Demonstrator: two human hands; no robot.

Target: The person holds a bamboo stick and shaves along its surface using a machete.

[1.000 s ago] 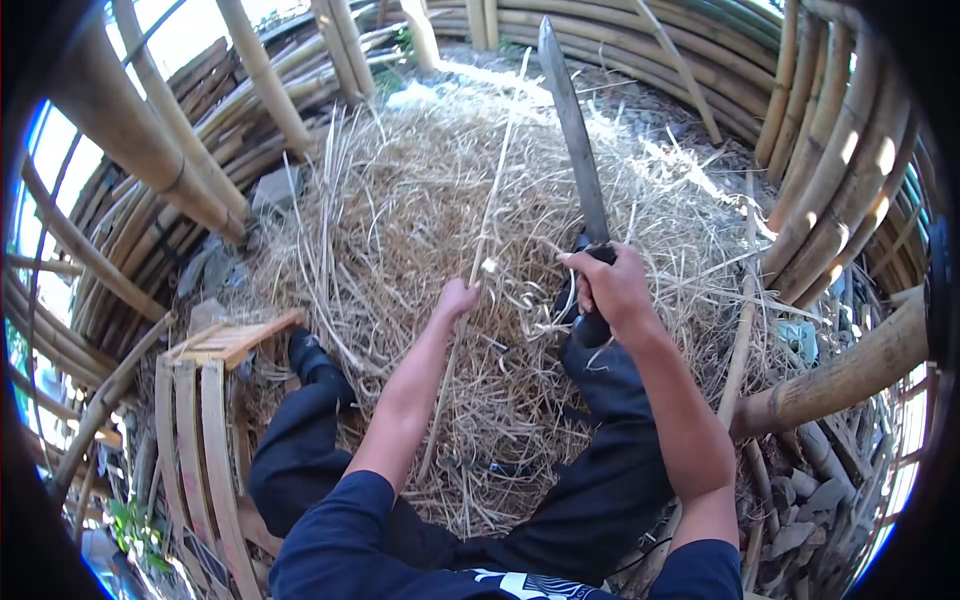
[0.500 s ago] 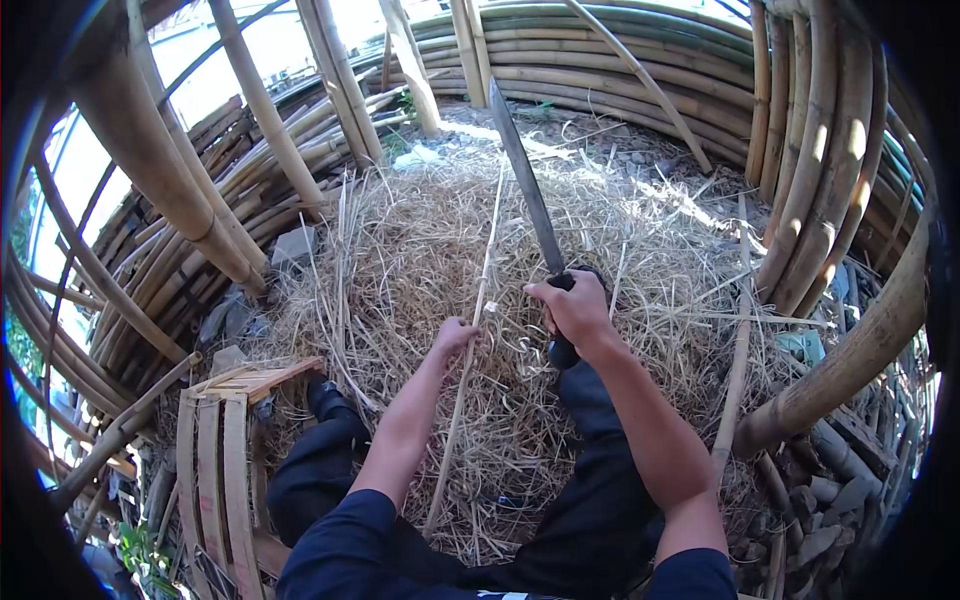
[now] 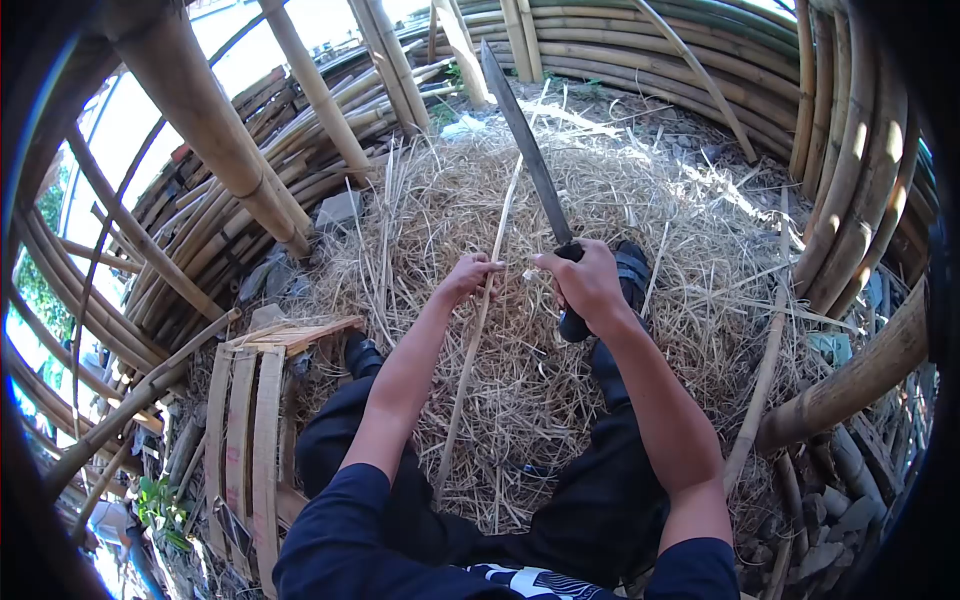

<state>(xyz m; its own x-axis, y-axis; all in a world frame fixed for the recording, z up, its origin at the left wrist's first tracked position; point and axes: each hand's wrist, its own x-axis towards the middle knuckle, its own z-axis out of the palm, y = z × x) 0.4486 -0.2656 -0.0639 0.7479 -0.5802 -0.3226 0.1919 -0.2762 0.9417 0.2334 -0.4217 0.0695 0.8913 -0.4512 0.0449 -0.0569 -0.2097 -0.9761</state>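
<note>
- Dry shavings point(image 3: 560, 410) spread thickly before stacked bamboo poles point(image 3: 655, 57).
- Left fingers point(image 3: 485, 267) pinch a slender strip point(image 3: 470, 360).
- Right fingers point(image 3: 550, 263) are clasped around a machete point(image 3: 534, 160).

Long bamboo poles point(image 3: 640, 62) lie stacked in a low wall across the back, with another pile of poles point(image 3: 205, 235) along the left and upright bamboo posts point(image 3: 318, 97) standing among them. Dry, pale shavings point(image 3: 590, 180) cover the ground thickly, a grey block point(image 3: 340, 212) sits at their left edge, and broken stones point(image 3: 850, 515) lie at lower right. A slatted wooden crate point(image 3: 240, 425) stands on the left near a green plant point(image 3: 160, 500), while bright daylight enters between the posts at upper left.
</note>
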